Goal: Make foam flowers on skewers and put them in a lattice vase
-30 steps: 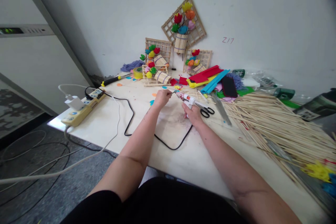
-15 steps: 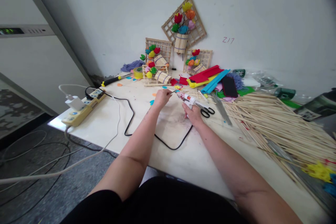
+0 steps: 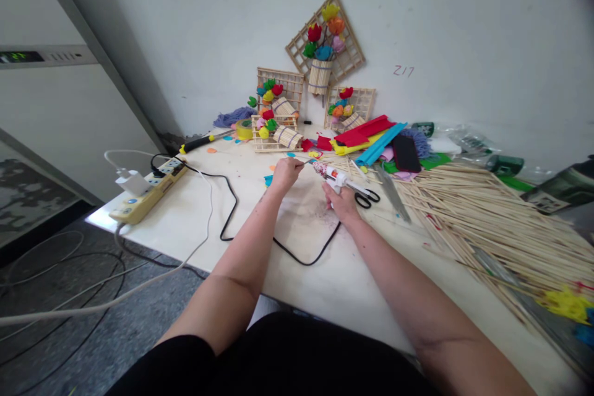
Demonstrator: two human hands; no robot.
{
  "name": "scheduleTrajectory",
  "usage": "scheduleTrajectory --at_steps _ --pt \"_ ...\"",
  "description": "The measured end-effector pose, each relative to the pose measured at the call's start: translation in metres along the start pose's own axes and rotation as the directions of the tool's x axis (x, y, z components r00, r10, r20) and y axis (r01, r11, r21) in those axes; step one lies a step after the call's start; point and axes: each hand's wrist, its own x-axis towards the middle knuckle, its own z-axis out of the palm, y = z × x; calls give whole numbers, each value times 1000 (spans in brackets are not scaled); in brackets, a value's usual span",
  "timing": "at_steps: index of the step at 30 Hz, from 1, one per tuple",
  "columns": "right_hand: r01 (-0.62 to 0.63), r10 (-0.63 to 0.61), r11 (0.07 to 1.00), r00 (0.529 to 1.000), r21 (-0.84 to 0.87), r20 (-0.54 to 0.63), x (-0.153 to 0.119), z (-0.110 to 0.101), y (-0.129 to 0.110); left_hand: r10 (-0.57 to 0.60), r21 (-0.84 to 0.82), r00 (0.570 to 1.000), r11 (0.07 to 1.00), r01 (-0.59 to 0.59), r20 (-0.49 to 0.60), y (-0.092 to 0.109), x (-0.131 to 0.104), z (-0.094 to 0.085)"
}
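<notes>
Near-zero change vs 0.5 s and 1 s ago: both hands in the same spots, same grips; scene offset by a few pixels at most, looks like slight camera drift.

Left hand (image 3: 286, 173): thumb and fingers pinched closed on a thin piece (image 3: 308, 162), too small to identify, pointing toward the glue gun (image 3: 338, 177). Right hand (image 3: 341, 199): wrapped around the gun's grip. Gun is over the middle of the counter (image 3: 248, 182), nozzle toward the left hand, just beside the thin piece; can't tell if they touch.

Materials: gun body is white plastic, front end speckled red and white. Smooth black cord (image 3: 306, 264) loops across the pale, flat counter, stained under the gun. Scissors (image 3: 367, 197) just beyond the right hand, black looped handles. Metal ruler (image 3: 393, 195), long flat strip. Right side: loose heap of slim, straight wooden sticks (image 3: 492, 216). Folded sheets in red (image 3: 364, 132) and blue (image 3: 381, 143), matte, near a dark slab phone (image 3: 405, 153). Back: square stick lattice (image 3: 348, 55) on the wall, with cupped colored flowers and a ribbed stick basket (image 3: 320, 77).
</notes>
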Motion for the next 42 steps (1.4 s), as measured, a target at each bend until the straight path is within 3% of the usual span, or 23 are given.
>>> scheduleTrajectory --at_steps 7,28,42 --pt "-34 33 999 999 -16 -17 0 1 0 -81 35 996 996 80 31 3 -2 -3" --pt "-3 0 993 1000 -118 -26 -3 -1 -12 -87 7 996 996 87 -4 5 -1 -1" --pt "-19 14 992 999 -125 -37 -3 -1 -13 -64 92 998 994 65 -8 5 -1 -2"
